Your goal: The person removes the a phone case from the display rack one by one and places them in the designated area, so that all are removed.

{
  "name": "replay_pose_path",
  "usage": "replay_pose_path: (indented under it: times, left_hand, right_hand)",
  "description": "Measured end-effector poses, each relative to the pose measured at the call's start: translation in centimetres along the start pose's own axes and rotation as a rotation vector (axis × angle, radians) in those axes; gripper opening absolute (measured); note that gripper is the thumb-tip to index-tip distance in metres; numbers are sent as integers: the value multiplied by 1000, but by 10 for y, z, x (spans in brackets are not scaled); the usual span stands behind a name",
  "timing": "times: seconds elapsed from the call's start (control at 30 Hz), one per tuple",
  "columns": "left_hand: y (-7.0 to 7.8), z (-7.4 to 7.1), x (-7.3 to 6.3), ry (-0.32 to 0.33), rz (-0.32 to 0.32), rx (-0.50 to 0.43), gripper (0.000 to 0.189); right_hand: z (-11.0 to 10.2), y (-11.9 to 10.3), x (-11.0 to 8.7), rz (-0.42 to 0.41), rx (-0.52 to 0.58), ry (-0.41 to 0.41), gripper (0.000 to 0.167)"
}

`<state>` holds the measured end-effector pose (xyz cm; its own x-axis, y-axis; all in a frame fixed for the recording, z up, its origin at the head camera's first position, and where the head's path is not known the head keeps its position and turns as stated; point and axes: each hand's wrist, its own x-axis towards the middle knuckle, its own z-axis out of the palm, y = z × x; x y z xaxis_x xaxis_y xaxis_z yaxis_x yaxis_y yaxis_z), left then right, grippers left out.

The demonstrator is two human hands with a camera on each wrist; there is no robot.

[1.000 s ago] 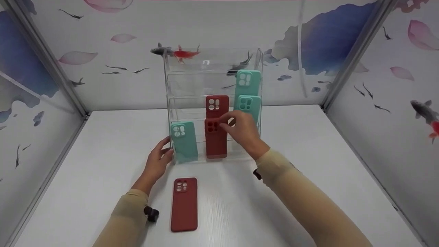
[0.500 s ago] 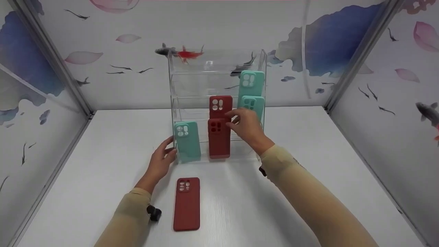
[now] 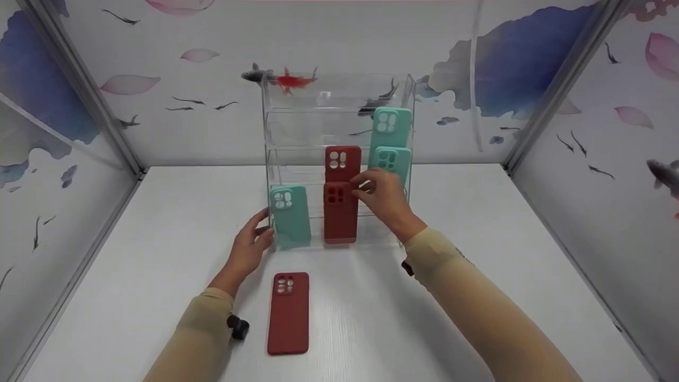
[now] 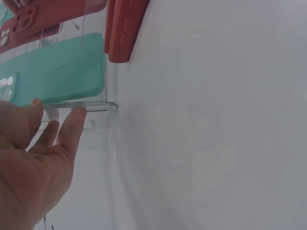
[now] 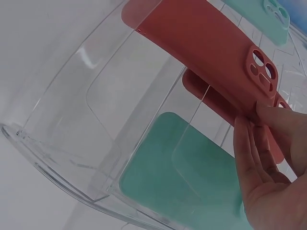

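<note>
On the white table stands a clear acrylic display rack [image 3: 297,127] with stepped tiers. In its lowest tier a red phone case [image 3: 340,223] leans upright, and my right hand [image 3: 384,193] pinches its upper right edge. The right wrist view shows my thumb in front of this red case [image 5: 206,52] and fingers behind it. My left hand [image 3: 248,246] rests against the rack's left side, its fingertips touching the clear panel in the left wrist view. Beside it, a teal phone case [image 3: 292,220] leans at the lowest tier's left end.
Another red case [image 3: 342,162] stands one tier higher. Two teal cases, an upper one [image 3: 392,124] and a lower one [image 3: 395,159], fill the right end of higher tiers. A loose red case [image 3: 289,318] lies on the table before the rack. Printed walls [image 3: 201,127] enclose the table.
The head view has shifted slightly. My right fingertips sit a little nearer the red phone case's right edge. The left hand and the rack stay together as before.
</note>
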<state>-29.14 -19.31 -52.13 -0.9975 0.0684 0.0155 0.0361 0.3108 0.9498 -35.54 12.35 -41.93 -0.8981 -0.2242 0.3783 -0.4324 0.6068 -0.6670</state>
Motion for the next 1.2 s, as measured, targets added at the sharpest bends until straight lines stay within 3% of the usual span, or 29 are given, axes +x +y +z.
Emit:
replay_pose_path:
  times: [0.27, 0.57, 0.9, 1.2]
  left_hand:
    - [0, 2, 0, -6, -11, 5, 59]
    - [1, 0, 0, -1, -16, 14, 61]
    - [1, -2, -1, -1, 8, 9, 61]
    - [1, -1, -1, 2, 4, 7, 61]
  right_hand:
    - [-4, -1, -8, 41, 21, -7, 17]
    - [-11, -10, -10, 16, 31, -3, 17]
    - [-16, -26, -15, 52, 61, -22, 20]
    - [-27, -45, -20, 9, 90, -9, 19]
